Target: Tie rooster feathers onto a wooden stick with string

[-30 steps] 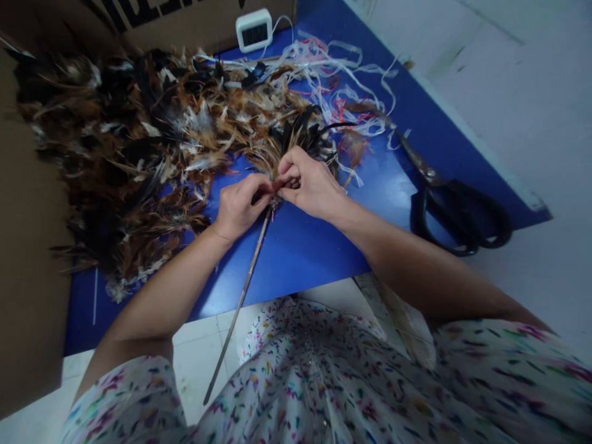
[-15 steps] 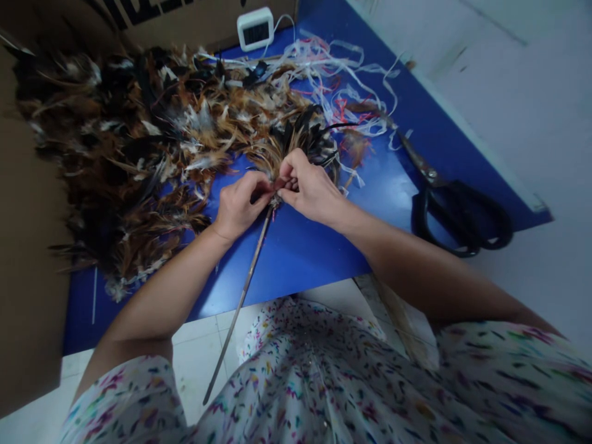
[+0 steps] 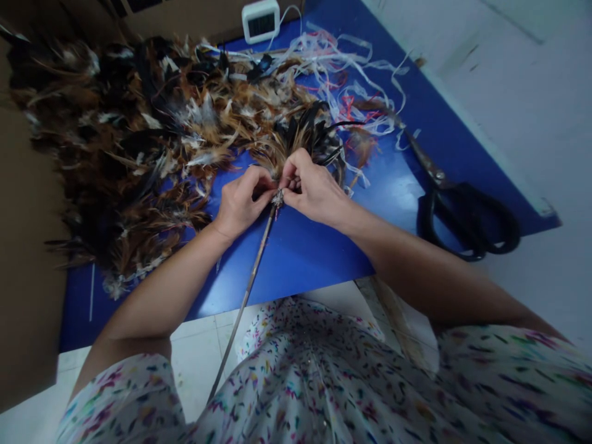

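Note:
My left hand (image 3: 247,196) and my right hand (image 3: 311,185) meet at the bound neck of a feather duster. Its brown and black feathers (image 3: 303,139) fan out beyond my fingers on the blue table. From the neck, a thin stick (image 3: 247,296) runs toward me past the table edge, its lower end behind my dress. Both hands are closed, thumb and forefinger pinched at the neck, fingertips almost touching. A pale, frayed tuft (image 3: 277,198) shows just below them. Whether a tie strand lies between the fingertips I cannot make out.
Loose feathers (image 3: 139,148) heap over the left of the blue table (image 3: 296,259). Black-handled scissors (image 3: 467,213) lie at the right, beside tangled white and red plastic strips (image 3: 351,80). A small white digital display (image 3: 261,22) stands at the back against a cardboard box (image 3: 203,21).
My fingertips have drawn closer together at the neck, and the pale tuft below shows more plainly. The view has shifted slightly; the stick's lower end is now behind my dress.

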Demonstrator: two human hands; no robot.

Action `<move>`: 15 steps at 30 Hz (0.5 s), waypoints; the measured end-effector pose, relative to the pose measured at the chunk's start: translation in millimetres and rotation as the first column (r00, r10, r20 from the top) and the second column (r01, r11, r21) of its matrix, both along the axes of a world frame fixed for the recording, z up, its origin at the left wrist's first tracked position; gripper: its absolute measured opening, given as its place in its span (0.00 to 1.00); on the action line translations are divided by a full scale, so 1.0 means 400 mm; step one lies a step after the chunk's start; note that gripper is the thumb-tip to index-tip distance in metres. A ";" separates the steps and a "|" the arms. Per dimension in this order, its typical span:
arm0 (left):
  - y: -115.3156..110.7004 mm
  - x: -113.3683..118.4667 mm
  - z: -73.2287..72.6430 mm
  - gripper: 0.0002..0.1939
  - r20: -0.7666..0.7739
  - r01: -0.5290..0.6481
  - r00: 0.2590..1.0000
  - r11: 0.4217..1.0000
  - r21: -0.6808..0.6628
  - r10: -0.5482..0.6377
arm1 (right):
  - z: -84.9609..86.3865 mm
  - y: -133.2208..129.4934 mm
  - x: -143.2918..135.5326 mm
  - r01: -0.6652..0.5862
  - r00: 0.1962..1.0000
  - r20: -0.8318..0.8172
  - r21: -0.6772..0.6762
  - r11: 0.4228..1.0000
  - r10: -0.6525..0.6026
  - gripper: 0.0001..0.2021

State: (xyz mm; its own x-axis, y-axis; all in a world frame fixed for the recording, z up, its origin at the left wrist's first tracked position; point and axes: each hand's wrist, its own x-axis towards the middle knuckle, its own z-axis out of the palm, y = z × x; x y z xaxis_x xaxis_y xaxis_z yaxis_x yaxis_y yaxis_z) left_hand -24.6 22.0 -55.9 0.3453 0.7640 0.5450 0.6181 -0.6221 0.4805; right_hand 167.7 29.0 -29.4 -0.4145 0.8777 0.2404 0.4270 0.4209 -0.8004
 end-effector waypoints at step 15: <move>0.003 -0.002 0.031 0.02 -0.051 0.040 0.998 0.998 0.058 -0.037 | 0.000 -0.001 0.004 -0.015 1.000 0.015 0.024 1.000 0.015 0.14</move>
State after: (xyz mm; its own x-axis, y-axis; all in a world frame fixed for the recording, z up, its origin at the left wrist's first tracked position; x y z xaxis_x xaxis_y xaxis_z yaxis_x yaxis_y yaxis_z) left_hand -25.4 23.0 -43.5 0.4011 0.7168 0.5703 0.6155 -0.6720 0.4117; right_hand 169.3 28.8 -29.3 -0.4313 0.8653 0.2554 0.4319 0.4466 -0.7836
